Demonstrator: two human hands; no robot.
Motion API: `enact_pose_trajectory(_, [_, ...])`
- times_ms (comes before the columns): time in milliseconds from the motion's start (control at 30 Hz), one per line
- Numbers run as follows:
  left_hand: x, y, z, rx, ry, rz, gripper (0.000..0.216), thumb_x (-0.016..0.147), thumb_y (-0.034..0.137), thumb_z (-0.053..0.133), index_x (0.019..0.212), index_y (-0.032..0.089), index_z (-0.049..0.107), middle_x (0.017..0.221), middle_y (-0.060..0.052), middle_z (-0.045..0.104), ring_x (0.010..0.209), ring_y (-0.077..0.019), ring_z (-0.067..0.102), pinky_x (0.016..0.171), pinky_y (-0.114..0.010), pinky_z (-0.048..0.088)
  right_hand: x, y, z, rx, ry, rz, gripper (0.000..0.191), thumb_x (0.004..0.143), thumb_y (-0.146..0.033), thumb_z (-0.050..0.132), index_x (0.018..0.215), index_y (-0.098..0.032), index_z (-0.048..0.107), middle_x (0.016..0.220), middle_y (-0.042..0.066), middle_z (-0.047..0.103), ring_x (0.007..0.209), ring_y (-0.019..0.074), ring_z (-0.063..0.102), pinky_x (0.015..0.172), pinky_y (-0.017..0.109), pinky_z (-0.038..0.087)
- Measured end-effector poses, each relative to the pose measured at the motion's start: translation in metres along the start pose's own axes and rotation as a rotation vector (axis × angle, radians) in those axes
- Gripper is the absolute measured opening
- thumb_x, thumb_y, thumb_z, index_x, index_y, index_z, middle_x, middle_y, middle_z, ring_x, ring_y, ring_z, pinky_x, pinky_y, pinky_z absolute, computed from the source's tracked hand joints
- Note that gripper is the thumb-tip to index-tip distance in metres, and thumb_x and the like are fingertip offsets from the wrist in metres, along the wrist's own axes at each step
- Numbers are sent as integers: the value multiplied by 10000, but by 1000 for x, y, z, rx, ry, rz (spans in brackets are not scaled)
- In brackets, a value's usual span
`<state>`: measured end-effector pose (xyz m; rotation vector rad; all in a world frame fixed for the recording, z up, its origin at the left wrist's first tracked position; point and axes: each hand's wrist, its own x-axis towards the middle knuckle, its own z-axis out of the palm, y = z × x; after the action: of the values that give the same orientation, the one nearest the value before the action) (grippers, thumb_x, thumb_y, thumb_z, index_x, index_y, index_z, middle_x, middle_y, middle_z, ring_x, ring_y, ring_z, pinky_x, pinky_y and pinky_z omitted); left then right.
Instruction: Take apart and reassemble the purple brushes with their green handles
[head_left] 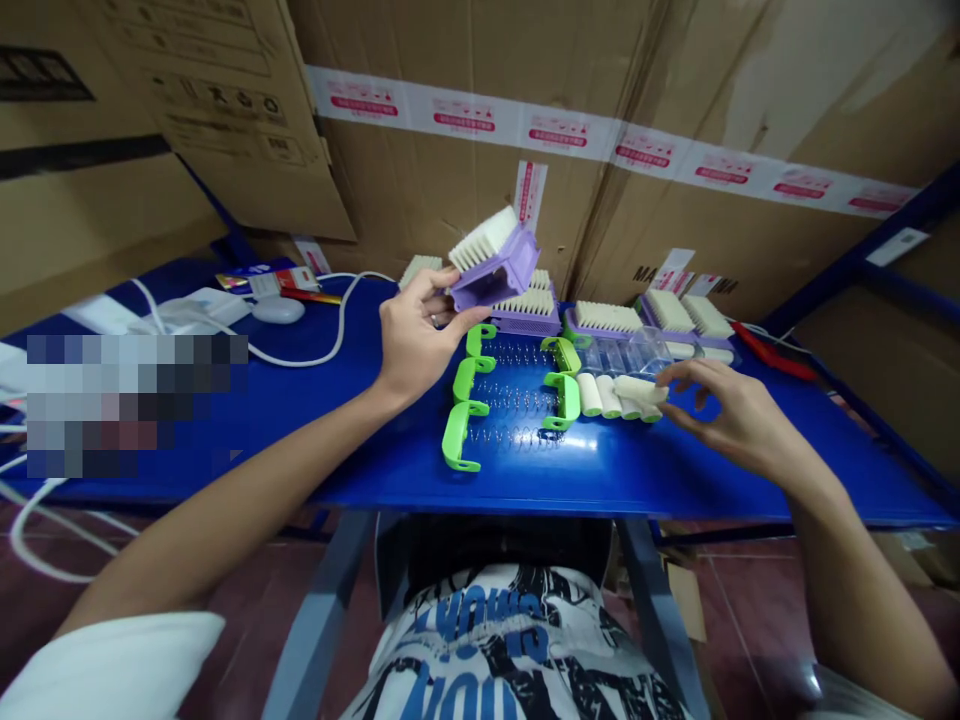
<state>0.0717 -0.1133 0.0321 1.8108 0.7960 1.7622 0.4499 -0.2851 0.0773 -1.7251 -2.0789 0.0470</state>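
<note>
My left hand (420, 335) is raised over the table, its fingers and thumb closed on a purple plastic brush block (501, 268) with cream bristles, tilted with its hollow side toward me. My right hand (739, 415) pinches the end of a cream-coloured roller (636, 388) that lies across several similar rollers (600, 397) with green ends. Between my hands lie bright green brackets (459, 432) and several thin metal springs (517, 402). Clear plastic pieces (619, 352) sit just behind the rollers.
More purple bristle blocks (604, 320) line the back of the blue table (420, 465). At right is a red tool (776, 352). A white cable (300, 362) and a pale mouse-shaped object (277, 309) lie at left. Cardboard (465, 170) walls the back.
</note>
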Motion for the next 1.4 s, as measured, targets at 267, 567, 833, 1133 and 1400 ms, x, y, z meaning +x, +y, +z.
enact_pose_trajectory(267, [-4, 3, 3, -18, 2, 74, 514, 821, 443, 1054, 1173, 210, 760, 1376, -113, 857, 1082, -259, 900, 951, -349, 778, -6, 2, 22, -297, 50, -68, 334, 1087, -407, 637, 1349, -255, 777, 1303, 139, 812, 1132, 345, 787, 833, 431, 623])
enact_pose_trajectory(567, [-3, 8, 0, 27, -8, 54, 592, 849, 609, 1011, 1189, 207, 743, 1415, -137, 844, 1102, -280, 898, 957, -363, 772, -14, 6, 28, -209, 254, 45, 358, 1108, -479, 621, 1328, -247, 782, 1124, 124, 829, 921, 322, 806, 824, 451, 631])
enact_pose_trajectory(833, [-4, 9, 1, 33, -18, 59, 610, 840, 633, 1011, 1171, 197, 741, 1397, -142, 845, 1086, -280, 898, 937, -363, 775, -19, -10, 53, -251, 355, 135, 318, 1081, -495, 638, 1148, -231, 803, 960, 127, 807, 862, 329, 813, 744, 412, 568])
enact_pose_trajectory(1133, [-4, 10, 1, 30, -18, 58, 578, 856, 612, 1000, 1173, 206, 739, 1407, -136, 839, 1072, -272, 897, 924, -356, 772, -12, -25, 73, -482, 414, 183, 438, 1126, -558, 583, 864, -242, 737, 894, 142, 780, 704, 286, 722, 543, 365, 330])
enact_pose_trajectory(1400, [7, 17, -2, -402, -215, -188, 609, 959, 764, 840, 1221, 226, 728, 1249, -141, 872, 1115, -325, 900, 1029, -495, 774, 7, -43, 37, -145, 560, -38, 271, 1097, -494, 718, 1237, -264, 750, 1219, 137, 818, 926, 313, 818, 777, 470, 646])
